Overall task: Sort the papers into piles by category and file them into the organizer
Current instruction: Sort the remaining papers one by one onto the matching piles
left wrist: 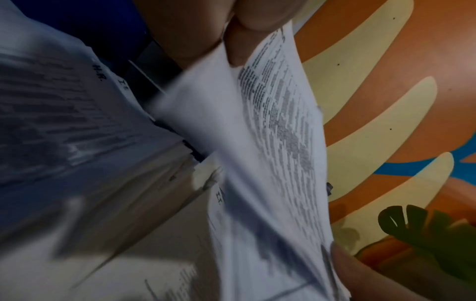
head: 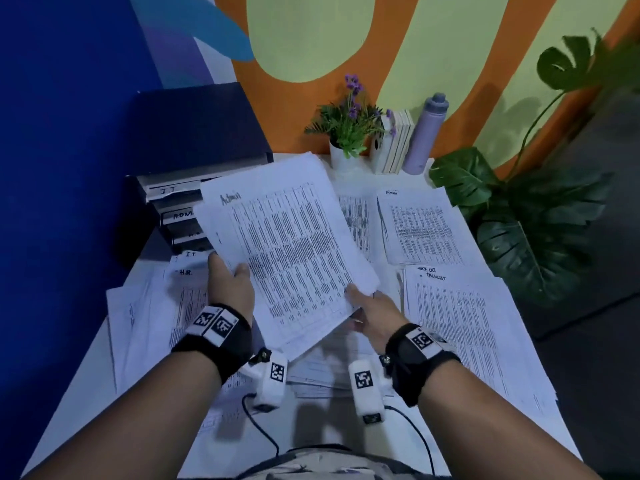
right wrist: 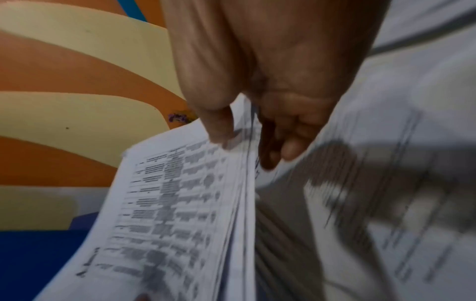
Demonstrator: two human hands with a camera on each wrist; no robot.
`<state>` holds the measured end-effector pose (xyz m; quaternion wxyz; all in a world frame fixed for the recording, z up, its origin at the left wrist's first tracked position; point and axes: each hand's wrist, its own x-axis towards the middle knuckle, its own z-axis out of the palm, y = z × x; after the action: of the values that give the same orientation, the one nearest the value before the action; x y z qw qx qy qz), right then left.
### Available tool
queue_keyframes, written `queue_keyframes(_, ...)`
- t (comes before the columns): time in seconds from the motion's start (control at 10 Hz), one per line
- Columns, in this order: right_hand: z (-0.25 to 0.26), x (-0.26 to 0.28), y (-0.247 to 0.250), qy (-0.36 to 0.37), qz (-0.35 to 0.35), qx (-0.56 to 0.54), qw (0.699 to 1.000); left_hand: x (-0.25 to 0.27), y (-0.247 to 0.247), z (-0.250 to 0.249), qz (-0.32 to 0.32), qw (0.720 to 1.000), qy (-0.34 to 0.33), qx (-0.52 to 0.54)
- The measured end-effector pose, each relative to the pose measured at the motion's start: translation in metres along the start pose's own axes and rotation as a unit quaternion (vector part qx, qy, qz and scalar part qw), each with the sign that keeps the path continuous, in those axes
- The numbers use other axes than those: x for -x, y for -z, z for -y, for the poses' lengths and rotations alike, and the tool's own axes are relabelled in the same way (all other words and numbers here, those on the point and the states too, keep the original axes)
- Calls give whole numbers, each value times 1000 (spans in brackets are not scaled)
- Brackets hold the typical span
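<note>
A stack of printed sheets headed "Admin" (head: 287, 244) is held up over the table, tilted toward the organizer. My left hand (head: 230, 282) pinches its left edge, thumb on top, and the same stack (left wrist: 278, 130) shows edge-on in the left wrist view. My right hand (head: 367, 306) pinches the stack's lower right corner, thumb on top and fingers under the sheets (right wrist: 180, 203). The dark organizer (head: 180, 206) stands at the back left, its trays labelled "IT" and "Admin", with lower labels hidden by the stack. Sorted piles lie on the table: "H.R." (head: 187, 299) and another pile (head: 457, 313).
More piles (head: 419, 226) lie at the back of the white table (head: 90, 375). A flower pot (head: 346, 147), small books (head: 394, 143) and a grey bottle (head: 424, 133) stand against the wall. A large leafy plant (head: 526, 216) crowds the right edge.
</note>
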<state>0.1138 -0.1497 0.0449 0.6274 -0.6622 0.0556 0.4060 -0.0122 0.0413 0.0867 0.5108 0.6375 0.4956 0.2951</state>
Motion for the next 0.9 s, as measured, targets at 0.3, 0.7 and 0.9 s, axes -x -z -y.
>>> queue_keyframes(0.3, -2, -19, 0, 4, -17, -20, 1000, 17, -25, 10, 35, 898, 292, 328)
queue_keyframes(0.7, 74, -112, 128, 4, -242, -11, 970, 0, -14, 61, 128, 977, 121, -116)
queue_keyframes(0.9, 103, -132, 147, -7, -273, 211, 938, 3, 0, 63, 122, 971, 99, -178)
